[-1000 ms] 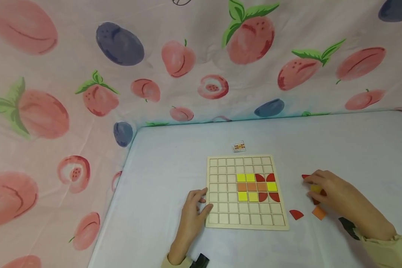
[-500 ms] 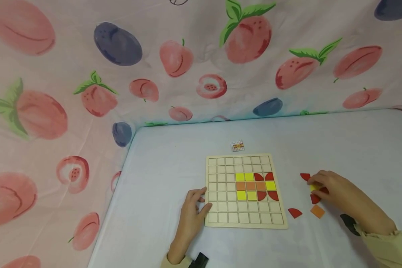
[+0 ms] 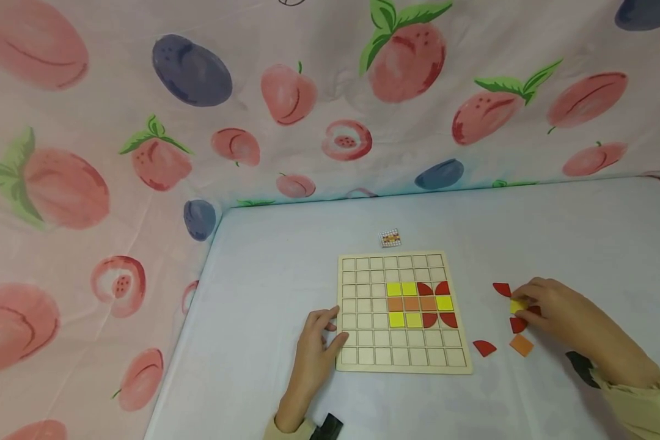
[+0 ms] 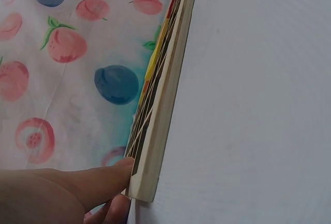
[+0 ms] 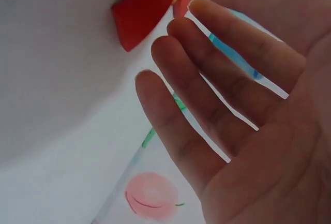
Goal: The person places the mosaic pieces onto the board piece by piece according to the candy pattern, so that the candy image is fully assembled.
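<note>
- Board [image 3: 382, 340]: wooden grid, flat on white cloth, part-filled with yellow, orange and red pieces right of centre. Judged stiff, fairly light, likely to slide if nudged – best steadied by the rim.
- Left hand [image 3: 315, 348]: board's left edge touched by thumb and fingers, fingers loosely bent, not wrapped round it.
- Right hand [image 3: 555, 308]: index finger and thumb set narrowly about the yellow tile; other fingers extended in the wrist view. Pinch or mere touch – cannot be told.
- Card [image 3: 390, 238]: small, patterned, lying just beyond the board. Untouched.
- Yellow tile [image 3: 515, 307]: right of the board, between the fingertips. Judged light, rigid, smooth, hard to break; best taken by opposite side edges, top left free. Thin, so could slip.
- Orange tile [image 3: 522, 344], red quarter-round [image 3: 484, 348]: loose nearby, same handling expected; red best held by straight edge and curve.
</note>
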Demonstrator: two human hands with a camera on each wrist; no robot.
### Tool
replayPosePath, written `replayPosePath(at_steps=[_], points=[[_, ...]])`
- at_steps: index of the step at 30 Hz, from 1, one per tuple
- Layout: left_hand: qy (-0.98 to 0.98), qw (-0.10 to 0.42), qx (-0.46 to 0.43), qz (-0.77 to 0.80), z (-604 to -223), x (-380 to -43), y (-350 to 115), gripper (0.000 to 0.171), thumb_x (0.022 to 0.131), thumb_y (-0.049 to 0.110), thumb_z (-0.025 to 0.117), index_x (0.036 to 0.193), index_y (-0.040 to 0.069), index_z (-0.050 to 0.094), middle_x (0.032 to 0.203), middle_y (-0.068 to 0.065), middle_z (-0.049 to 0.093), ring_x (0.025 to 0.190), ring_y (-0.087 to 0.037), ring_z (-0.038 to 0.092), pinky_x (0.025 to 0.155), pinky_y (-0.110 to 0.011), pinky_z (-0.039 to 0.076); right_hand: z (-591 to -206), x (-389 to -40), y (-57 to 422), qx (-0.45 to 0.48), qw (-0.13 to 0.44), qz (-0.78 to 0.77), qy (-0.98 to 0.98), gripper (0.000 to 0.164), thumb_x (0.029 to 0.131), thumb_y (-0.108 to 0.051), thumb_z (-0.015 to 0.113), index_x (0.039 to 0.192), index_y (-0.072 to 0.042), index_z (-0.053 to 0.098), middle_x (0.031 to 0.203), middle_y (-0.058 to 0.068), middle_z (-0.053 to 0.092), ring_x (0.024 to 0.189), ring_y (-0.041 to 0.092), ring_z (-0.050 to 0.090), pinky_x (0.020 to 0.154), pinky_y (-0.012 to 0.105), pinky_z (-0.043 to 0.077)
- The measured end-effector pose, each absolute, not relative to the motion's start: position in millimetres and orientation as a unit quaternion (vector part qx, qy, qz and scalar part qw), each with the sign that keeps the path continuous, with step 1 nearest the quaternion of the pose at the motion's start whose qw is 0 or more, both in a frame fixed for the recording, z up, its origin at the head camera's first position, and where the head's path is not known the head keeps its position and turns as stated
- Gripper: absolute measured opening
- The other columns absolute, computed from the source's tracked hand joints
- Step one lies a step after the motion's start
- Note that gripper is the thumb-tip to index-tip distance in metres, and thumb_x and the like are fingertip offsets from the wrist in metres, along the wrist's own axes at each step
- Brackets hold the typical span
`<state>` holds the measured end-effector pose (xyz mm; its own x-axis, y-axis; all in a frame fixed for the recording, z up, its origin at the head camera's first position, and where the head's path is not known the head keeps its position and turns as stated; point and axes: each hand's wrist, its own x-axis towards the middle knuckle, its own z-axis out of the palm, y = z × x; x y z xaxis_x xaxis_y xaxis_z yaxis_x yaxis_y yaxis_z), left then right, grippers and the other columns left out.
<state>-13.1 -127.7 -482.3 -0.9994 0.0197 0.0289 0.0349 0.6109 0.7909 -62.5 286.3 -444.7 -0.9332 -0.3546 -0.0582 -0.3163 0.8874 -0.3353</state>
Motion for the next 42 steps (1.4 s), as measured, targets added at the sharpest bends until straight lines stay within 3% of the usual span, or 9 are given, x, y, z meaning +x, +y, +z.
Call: replayPosePath(at_steps=[4,11,21,26,32,42], points=[[-0.897,0.006,-0.012,-0.442,-482,-13,-127,0.048,0.088,0.009,0.075,0.134,0.005,0.06,0.115,-0.003,0.057,0.087,-0.012,0.051,0.071,-0.021,0.041,-440,-58,287,-0.153,0.084,-0.156,0.972,0.024,0.074,-0.012,0.085,0.092,-0.004,0.072,0.084,-0.001,0.061,0.078,0.018,0.057,0.076,0.044,0.055],[-0.897,0.007,-0.014,-0.441,-482,-13,-128,0.048,0.088,0.01,0.075,0.133,0.005,0.06,0.114,-0.004,0.057,0.085,-0.012,0.05,0.07,-0.021,0.041,-438,-46,289,-0.15,0.115,-0.204,0.961,0.02,0.079,-0.017,0.082,0.081,-0.018,0.063,0.073,-0.012,0.055,0.067,-0.001,0.046,0.06,0.023,0.046],[-0.898,0.003,-0.01,-0.44,-482,-13,-128,0.048,0.088,0.01,0.076,0.133,0.005,0.061,0.115,-0.003,0.057,0.085,-0.011,0.05,0.071,-0.021,0.041,-442,-41,289,-0.137,0.178,-0.209,0.952,0.037,0.07,-0.04,0.087,0.083,-0.019,0.059,0.071,-0.01,0.051,0.066,0.0,0.042,0.06,0.022,0.037],[-0.897,0.003,-0.011,-0.442,-482,-13,-128,0.048,0.088,0.01,0.075,0.133,0.005,0.061,0.115,-0.003,0.057,0.085,-0.011,0.05,0.071,-0.021,0.041,-444,-41,289,-0.146,0.189,-0.205,0.949,0.036,0.069,-0.03,0.089,0.081,-0.021,0.056,0.071,-0.008,0.047,0.066,0.001,0.04,0.06,0.022,0.034],[-0.896,0.004,-0.014,-0.443,-480,-13,-128,0.048,0.088,0.01,0.075,0.133,0.005,0.061,0.116,-0.004,0.057,0.084,-0.011,0.05,0.07,-0.021,0.041,-447,-41,290,-0.172,0.171,-0.222,0.944,0.028,0.074,-0.015,0.084,0.082,-0.023,0.058,0.073,-0.013,0.05,0.068,-0.002,0.042,0.061,0.021,0.039],[-0.896,0.005,-0.015,-0.443,-479,-12,-128,0.048,0.088,0.01,0.076,0.133,0.005,0.061,0.116,-0.004,0.057,0.084,-0.011,0.05,0.07,-0.021,0.041,-437,-48,283,-0.173,0.165,-0.211,0.948,0.013,0.079,-0.018,0.082,0.084,-0.016,0.07,0.083,-0.011,0.067,0.069,-0.002,0.05,0.064,0.022,0.05]])
